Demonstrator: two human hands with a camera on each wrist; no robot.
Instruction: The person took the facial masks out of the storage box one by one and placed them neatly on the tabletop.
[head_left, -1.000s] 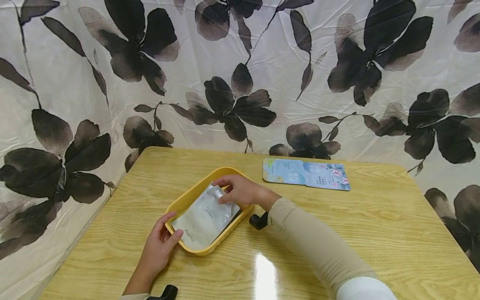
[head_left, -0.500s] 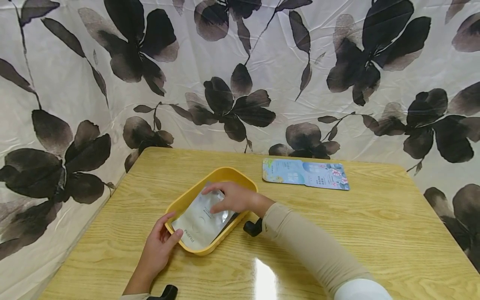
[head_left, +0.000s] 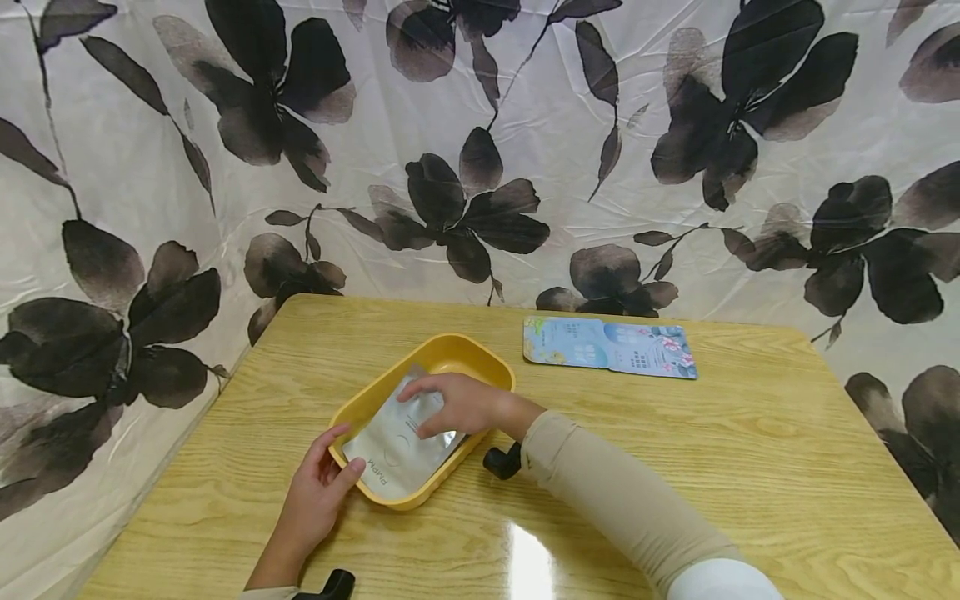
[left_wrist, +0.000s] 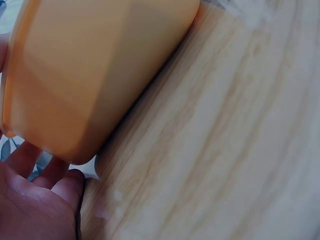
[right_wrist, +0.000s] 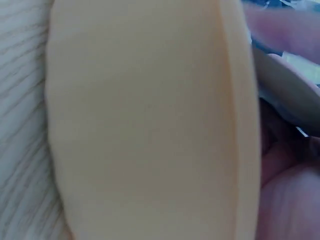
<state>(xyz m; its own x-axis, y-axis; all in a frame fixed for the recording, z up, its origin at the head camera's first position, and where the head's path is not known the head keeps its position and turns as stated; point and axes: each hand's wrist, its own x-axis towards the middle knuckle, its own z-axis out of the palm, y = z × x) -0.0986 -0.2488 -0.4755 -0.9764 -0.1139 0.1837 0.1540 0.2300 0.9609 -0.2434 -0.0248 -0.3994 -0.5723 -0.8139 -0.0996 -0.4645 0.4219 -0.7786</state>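
Note:
A yellow plastic storage box (head_left: 463,353) sits at an angle on the table. My left hand (head_left: 318,490) holds its near left corner, thumb at the rim and fingers around the outside; the left wrist view shows the fingers against the box's orange-looking wall (left_wrist: 100,65). Inside lies a pale silver sheet-mask sachet (head_left: 392,461) marked PMPM. My right hand (head_left: 463,403) reaches over the box's right side, its spread thumb and fingers on the sachet's upper part. In the right wrist view the box wall (right_wrist: 145,120) hides much of that hand.
Blue floral sachets (head_left: 607,344) lie flat near the back edge of the wooden table (head_left: 712,467). A white cloth (head_left: 570,158) with dark flowers hangs behind. Each wrist carries a black camera mount (head_left: 502,461).
My right hand has moved left and slightly down over the sachet. The sachet's upper end, raised near the right hand before, now sits lower in the box. My left hand has stayed put.

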